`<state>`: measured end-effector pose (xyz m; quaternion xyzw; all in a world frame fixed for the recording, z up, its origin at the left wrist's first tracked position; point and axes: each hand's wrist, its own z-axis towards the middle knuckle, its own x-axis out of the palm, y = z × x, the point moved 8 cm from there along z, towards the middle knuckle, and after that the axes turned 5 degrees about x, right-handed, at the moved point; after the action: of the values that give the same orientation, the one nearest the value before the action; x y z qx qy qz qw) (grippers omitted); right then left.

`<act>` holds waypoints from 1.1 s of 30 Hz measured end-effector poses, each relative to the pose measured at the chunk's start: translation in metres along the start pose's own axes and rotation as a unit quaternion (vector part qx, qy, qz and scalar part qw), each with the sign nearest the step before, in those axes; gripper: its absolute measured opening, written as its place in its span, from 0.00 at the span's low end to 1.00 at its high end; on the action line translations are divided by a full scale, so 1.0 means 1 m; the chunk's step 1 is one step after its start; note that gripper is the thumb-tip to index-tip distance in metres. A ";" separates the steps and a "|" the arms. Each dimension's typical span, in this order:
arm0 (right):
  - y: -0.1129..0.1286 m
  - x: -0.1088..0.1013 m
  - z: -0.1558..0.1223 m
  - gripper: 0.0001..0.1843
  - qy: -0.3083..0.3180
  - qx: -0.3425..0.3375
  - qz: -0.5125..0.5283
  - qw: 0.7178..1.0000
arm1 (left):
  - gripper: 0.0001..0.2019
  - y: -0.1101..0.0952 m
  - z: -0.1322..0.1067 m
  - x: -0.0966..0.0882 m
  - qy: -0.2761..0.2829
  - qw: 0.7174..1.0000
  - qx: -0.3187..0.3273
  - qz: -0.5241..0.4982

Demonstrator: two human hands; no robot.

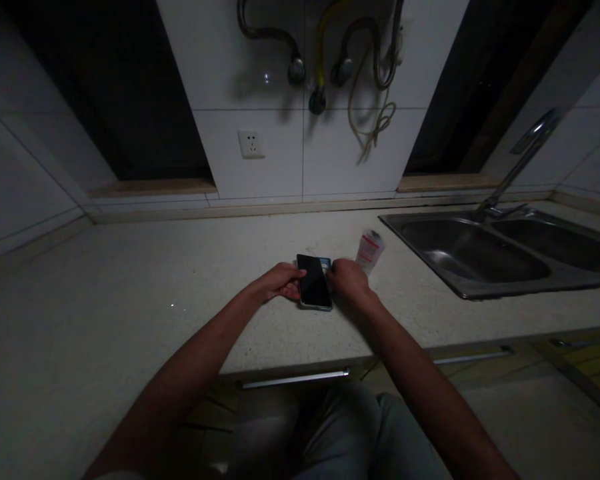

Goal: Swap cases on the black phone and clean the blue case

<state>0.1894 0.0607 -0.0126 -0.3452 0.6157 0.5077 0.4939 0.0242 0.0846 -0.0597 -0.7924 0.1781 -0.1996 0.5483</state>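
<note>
A black smartphone (314, 283) with a teal edge lies screen-up on the pale stone countertop (130, 280). My left hand (280, 281) rests against its left side, fingers curled onto the edge. My right hand (349, 280) is closed at the phone's upper right corner, fingertips pinched on the teal edge there. A small clear bottle with a red-and-white label (369, 251) stands just behind my right hand.
A steel double sink (485, 257) with a tap (523, 157) sits at the right. A wall socket (251, 143) and hoses (330, 60) are on the tiled back wall. Drawer handles (295, 379) show under the counter edge; my knees are below.
</note>
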 end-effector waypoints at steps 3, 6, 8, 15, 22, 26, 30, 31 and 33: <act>0.001 0.005 0.003 0.18 0.009 -0.005 0.013 1.000 | 0.11 0.000 0.002 -0.003 0.004 1.000 0.011 0.012; 0.005 0.006 0.004 0.19 0.006 -0.021 0.015 1.000 | 0.10 -0.006 0.001 -0.008 -0.033 0.997 0.045 0.046; 0.008 0.006 0.004 0.19 0.003 -0.028 0.015 1.000 | 0.09 -0.013 -0.001 -0.014 -0.083 0.991 0.078 0.073; 0.015 0.009 0.003 0.19 -0.002 -0.056 0.036 0.998 | 0.15 -0.024 -0.004 -0.014 -0.100 0.976 0.137 0.137; 0.015 0.014 0.009 0.21 0.019 -0.090 0.160 0.983 | 0.08 -0.027 -0.010 -0.011 -0.104 0.967 0.178 0.153; 0.006 0.023 0.015 0.24 0.065 -0.061 0.300 0.950 | 0.11 -0.025 -0.013 -0.008 -0.136 0.949 0.170 0.228; 0.005 0.031 0.013 0.18 0.141 -0.025 0.402 0.904 | 0.08 -0.027 -0.014 -0.005 -0.143 0.948 0.183 0.215; 0.004 0.032 0.011 0.17 0.156 -0.013 0.416 0.896 | 0.08 -0.027 -0.015 -0.005 -0.146 0.949 0.185 0.211; 0.003 0.034 0.008 0.17 0.177 0.015 0.443 0.879 | 0.08 -0.027 -0.015 -0.005 -0.151 0.948 0.183 0.213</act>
<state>0.1792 0.0723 -0.0444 -0.1131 0.7886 0.5951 0.1056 0.0136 0.0841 -0.0301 -0.6431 0.2182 0.0145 0.7339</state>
